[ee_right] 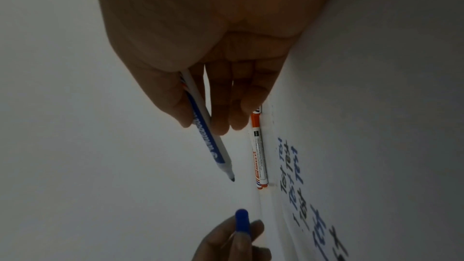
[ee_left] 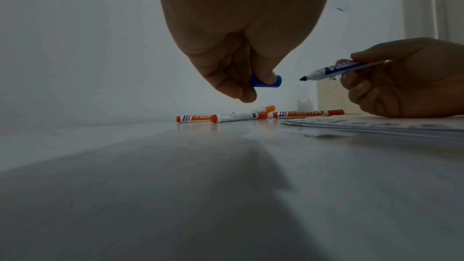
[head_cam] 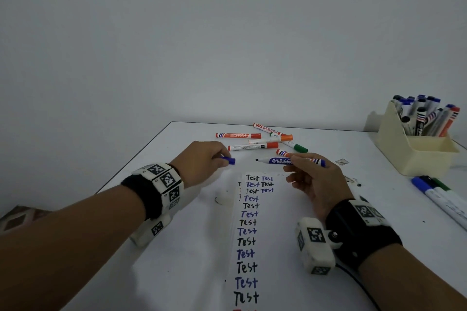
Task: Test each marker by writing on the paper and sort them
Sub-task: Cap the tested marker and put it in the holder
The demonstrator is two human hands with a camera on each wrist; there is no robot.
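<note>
My right hand (head_cam: 316, 179) pinches the blue marker (head_cam: 280, 160) above the paper's (head_cam: 252, 235) far end, tip bare and aimed left, ready to write. My left hand (head_cam: 202, 161) pinches its cap (head_cam: 228, 160) just beside, handy for recapping. Orange markers (head_cam: 238, 135) wait further back

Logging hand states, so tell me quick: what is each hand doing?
Left hand: pinches the blue cap.
Right hand: holds the uncapped blue whiteboard marker.
</note>
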